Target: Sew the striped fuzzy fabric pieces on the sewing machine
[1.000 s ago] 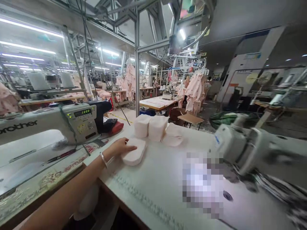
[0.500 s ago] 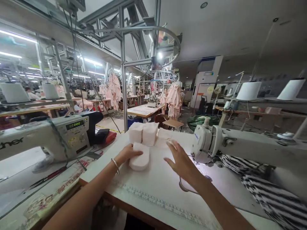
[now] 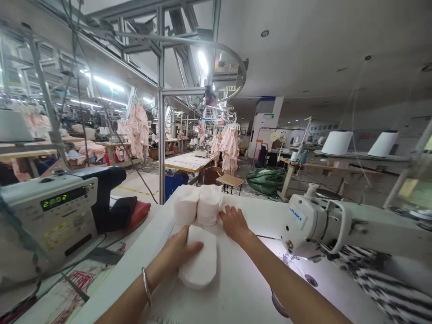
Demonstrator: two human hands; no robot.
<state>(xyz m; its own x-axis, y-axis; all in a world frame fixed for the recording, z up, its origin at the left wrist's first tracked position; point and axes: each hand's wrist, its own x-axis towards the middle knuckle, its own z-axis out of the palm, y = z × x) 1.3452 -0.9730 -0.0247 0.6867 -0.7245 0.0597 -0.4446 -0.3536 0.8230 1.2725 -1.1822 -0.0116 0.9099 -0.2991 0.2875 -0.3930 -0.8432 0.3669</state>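
My left hand (image 3: 177, 252) grips a thick stack of white fabric pieces (image 3: 204, 267), rounded at the near end, with the thumb on top. The stack is at the tabletop, in front of two taller white stacks (image 3: 186, 209) that stand side by side. My right hand (image 3: 234, 222) is at the right side of these stacks, its fingers bent over a low white fabric stack (image 3: 225, 203) that they mostly hide. A bracelet (image 3: 146, 285) circles my left wrist.
A sewing machine head (image 3: 299, 225) stands at the right, its lamp lit, with black-and-white striped fabric (image 3: 388, 283) behind it. Another sewing machine (image 3: 64, 216) with a green display is at the left. Thread cones (image 3: 337, 143) and pink garments (image 3: 229, 144) are farther back.
My right hand has moved left and down onto the low white stack, and its fingers have closed in. My left hand still holds its stack. The view has shifted right and nearer.
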